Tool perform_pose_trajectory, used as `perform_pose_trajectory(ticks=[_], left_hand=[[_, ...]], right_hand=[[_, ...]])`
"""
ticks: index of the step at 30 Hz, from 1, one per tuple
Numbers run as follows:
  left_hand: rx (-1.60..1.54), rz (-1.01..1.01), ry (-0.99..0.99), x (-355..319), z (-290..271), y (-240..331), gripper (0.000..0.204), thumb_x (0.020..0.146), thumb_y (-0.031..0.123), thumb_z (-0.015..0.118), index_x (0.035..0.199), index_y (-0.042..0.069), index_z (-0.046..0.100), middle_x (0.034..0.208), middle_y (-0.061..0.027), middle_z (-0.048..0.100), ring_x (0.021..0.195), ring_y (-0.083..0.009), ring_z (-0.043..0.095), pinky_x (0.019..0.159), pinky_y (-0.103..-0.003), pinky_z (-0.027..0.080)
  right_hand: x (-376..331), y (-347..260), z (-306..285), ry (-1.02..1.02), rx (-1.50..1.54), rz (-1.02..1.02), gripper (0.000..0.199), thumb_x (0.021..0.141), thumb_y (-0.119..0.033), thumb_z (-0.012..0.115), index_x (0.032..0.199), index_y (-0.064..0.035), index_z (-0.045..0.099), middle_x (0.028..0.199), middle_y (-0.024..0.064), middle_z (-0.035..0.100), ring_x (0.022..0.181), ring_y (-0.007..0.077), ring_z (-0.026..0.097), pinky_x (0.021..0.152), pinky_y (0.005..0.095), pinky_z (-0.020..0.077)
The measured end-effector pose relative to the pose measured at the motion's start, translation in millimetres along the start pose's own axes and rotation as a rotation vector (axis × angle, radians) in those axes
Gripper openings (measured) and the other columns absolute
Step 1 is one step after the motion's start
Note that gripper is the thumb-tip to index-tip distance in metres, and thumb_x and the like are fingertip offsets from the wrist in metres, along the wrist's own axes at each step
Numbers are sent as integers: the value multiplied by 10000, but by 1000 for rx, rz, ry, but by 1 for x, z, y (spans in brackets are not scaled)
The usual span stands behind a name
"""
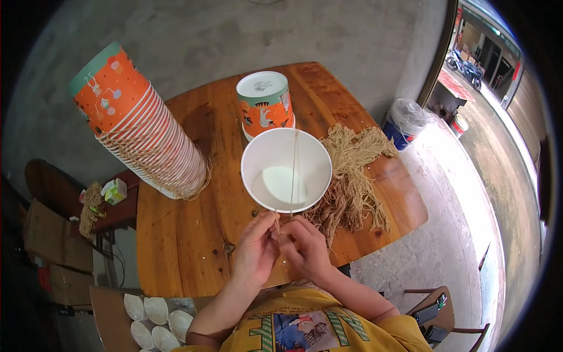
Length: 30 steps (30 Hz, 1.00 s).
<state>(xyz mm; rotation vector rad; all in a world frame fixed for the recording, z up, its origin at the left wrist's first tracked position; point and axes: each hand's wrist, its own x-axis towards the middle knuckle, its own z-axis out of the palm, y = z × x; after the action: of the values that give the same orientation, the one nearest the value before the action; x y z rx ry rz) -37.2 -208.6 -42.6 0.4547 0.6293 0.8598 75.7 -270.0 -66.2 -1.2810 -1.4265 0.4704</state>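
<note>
An open white paper bucket stands on the wooden table right in front of me. A thin beige string runs across its mouth from the far rim to the near rim. My left hand and my right hand meet at the near rim, both pinching the string's near end. A heap of cut beige strings lies to the right of the bucket. Behind it stands an upside-down orange and green printed bucket.
A tall leaning stack of orange printed buckets rests on the table's left side. White bowl-shaped lids lie low at left. Cardboard boxes stand at far left. A bin with a plastic bag sits by the doorway at right.
</note>
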Motion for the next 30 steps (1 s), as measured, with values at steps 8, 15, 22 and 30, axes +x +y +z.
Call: perform_pose_trajectory(ticks=[8,15,22,30], left_hand=[[107,-42,38,-8,-3,1,94,973,139,556,976,56,600,871,11,589,803,-82,534,737,-227,437],[122,11,-44,-6,-12,-3,94,973,145,557,990,62,598,843,28,574,755,-56,511,640,-204,408],[201,64,-83,-6,-10,6,112,979,142,542,996,42,590,902,8,573,809,-76,515,758,-218,405],[189,-63,-145,-13,-27,-6,126,944,102,536,1047,40,576,1006,-32,615,918,-118,564,830,-265,439]], right_hand=[[2,4,-1,83,-49,-98,93,810,12,616,892,-25,598,846,93,570,696,205,590,511,285,467],[4,4,-3,35,-149,-144,124,795,-62,654,887,-55,570,884,113,569,808,316,583,687,391,498],[2,2,-5,59,-253,-170,212,776,-58,698,937,-63,560,883,100,576,807,301,578,673,388,494],[-4,0,-9,87,-382,-218,238,740,-33,717,923,-65,569,838,87,577,760,290,580,619,375,489]])
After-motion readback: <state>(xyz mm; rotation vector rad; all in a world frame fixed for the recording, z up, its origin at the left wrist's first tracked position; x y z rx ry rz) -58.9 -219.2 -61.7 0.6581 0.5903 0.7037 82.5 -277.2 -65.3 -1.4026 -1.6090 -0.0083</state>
